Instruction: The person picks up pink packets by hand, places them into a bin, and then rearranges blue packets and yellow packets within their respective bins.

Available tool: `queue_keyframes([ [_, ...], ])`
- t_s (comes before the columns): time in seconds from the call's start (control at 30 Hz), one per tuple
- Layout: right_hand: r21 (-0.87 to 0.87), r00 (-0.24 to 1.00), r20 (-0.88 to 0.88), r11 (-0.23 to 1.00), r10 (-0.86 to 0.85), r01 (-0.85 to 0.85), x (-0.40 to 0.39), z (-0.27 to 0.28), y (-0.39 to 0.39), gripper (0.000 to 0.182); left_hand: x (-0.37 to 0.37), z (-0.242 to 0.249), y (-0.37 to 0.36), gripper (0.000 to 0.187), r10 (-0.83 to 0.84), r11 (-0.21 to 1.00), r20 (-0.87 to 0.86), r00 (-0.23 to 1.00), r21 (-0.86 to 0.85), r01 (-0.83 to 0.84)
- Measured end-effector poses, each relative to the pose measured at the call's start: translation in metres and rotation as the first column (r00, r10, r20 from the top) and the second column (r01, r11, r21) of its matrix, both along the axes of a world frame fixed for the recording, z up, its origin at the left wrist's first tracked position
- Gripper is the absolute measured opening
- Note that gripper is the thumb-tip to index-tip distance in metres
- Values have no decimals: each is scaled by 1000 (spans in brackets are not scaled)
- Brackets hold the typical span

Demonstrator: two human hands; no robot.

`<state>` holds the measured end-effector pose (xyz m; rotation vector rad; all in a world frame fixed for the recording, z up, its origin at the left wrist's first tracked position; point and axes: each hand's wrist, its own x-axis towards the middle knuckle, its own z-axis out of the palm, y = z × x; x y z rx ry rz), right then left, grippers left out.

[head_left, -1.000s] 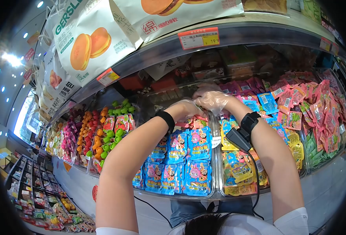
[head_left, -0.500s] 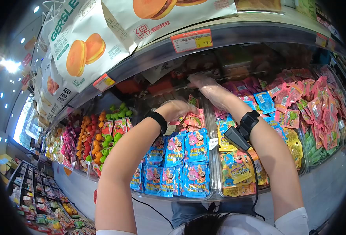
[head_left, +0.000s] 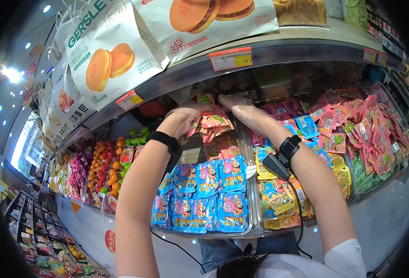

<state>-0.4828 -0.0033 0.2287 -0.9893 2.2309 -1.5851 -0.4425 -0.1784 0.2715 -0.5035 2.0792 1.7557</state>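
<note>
My left hand (head_left: 186, 116), in a clear plastic glove, is closed around a bunch of pink candy packets (head_left: 216, 121) above the back of a clear bin. My right hand (head_left: 248, 114), gloved the same way, reaches to the back of the bin divider; its fingers are stretched out beside the bunch and nothing shows in them. More pink packets (head_left: 228, 147) lie in the bin below. In front of them, blue candy packets (head_left: 207, 178) stand in neat rows. The left fingertips are partly hidden behind the bunch.
A shelf edge with a price tag (head_left: 231, 59) overhangs the bins, bearing white bread bags (head_left: 116, 51). Yellow packets (head_left: 278, 199) fill the bin to the right, with a pink packet heap (head_left: 369, 125) beyond. A black cable (head_left: 300, 217) hangs from my right wrist strap.
My left hand has risen out of the bin and shifted left, bringing the pink packets up in a bunch. My right hand has come slightly down and left. The view has shifted slightly.
</note>
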Motion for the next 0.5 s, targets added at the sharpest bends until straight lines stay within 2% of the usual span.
queue_keyframes([
  [0.07, -85, 988, 97, 990, 118, -110, -1, 0, -3, 65, 10, 19, 6, 20, 70, 997, -26, 997, -28, -70],
  [0.1, -81, 999, 3, 996, 38, -38, 6, 7, -2, 66, 16, 26, 6, 22, 18, 999, -45, 999, 36, -17],
  [0.13, -78, 999, -10, 996, 52, -52, 12, 14, -3, 66, 22, 31, 6, 24, -29, 994, -68, 997, 99, 35],
  [0.17, -154, 973, 176, 980, 150, -123, 17, 21, -5, 63, 24, 32, 4, 25, -33, 982, -80, 996, 183, 47],
  [0.2, -237, 901, 350, 955, 256, -179, 24, 29, -5, 61, 27, 36, 6, 25, -4, 982, -126, 992, 185, 28],
  [0.23, -366, 796, 464, 902, 389, -228, 32, 40, -3, 52, 26, 33, 10, 25, 156, 970, -182, 971, 212, -116],
  [0.27, -430, 762, 492, 879, 420, -207, 41, 50, -2, 44, 26, 30, 14, 24, 313, 935, -231, 921, 248, -255],
  [0.33, -308, 798, 460, 913, 389, -268, 46, 57, -8, 41, 30, 30, 8, 21, 337, 941, -272, 901, 123, -315],
  [0.4, -266, 782, 473, 912, 406, -313, 44, 53, -16, 41, 44, 31, 7, 24, 203, 978, -249, 947, 101, -183],
  [0.43, -121, 831, 466, 952, 304, -281, 47, 55, -16, 40, 44, 25, 4, 32, 172, 985, -146, 974, 5, -173],
  [0.47, 27, 876, 439, 972, 198, -233, 49, 57, -16, 39, 36, 4, -22, 42, -101, 929, -359, 928, -368, -41],
  [0.5, 128, 949, 304, 984, 79, -123, 42, 46, -26, 31, 50, 15, -19, 43, -17, 914, -300, 954, -390, -107],
])
